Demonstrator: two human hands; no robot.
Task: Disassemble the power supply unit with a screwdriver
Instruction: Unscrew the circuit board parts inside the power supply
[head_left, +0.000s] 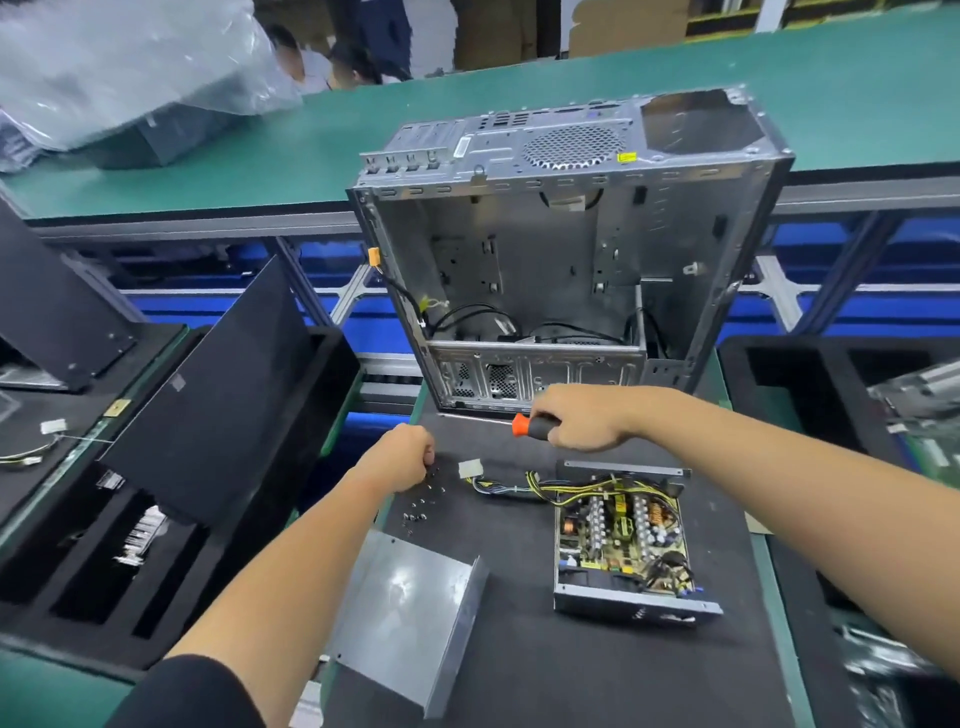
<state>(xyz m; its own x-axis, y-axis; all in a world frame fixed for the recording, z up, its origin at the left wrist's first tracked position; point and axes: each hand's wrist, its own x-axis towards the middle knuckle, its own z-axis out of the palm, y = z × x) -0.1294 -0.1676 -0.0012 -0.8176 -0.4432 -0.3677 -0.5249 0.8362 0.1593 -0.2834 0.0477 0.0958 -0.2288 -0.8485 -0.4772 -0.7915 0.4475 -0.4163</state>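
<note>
The power supply unit (621, 540) lies open on the black mat, its circuit board and yellow-black wires exposed. Its grey metal cover (410, 618) lies apart at the lower left. My right hand (582, 415) grips a screwdriver (535, 427) with an orange and black handle, above and behind the unit. My left hand (408, 457) has its fingers curled over several small loose screws (421, 506) on the mat; whether it pinches one is hidden. A white connector (469, 470) ends the cable bundle beside that hand.
An emptied computer case (561, 260) stands upright behind the mat. Black foam trays (156, 545) and a leaning black panel (208, 395) fill the left side; another black tray (810, 395) sits at the right. A green bench (322, 145) with a plastic-wrapped box runs across the back.
</note>
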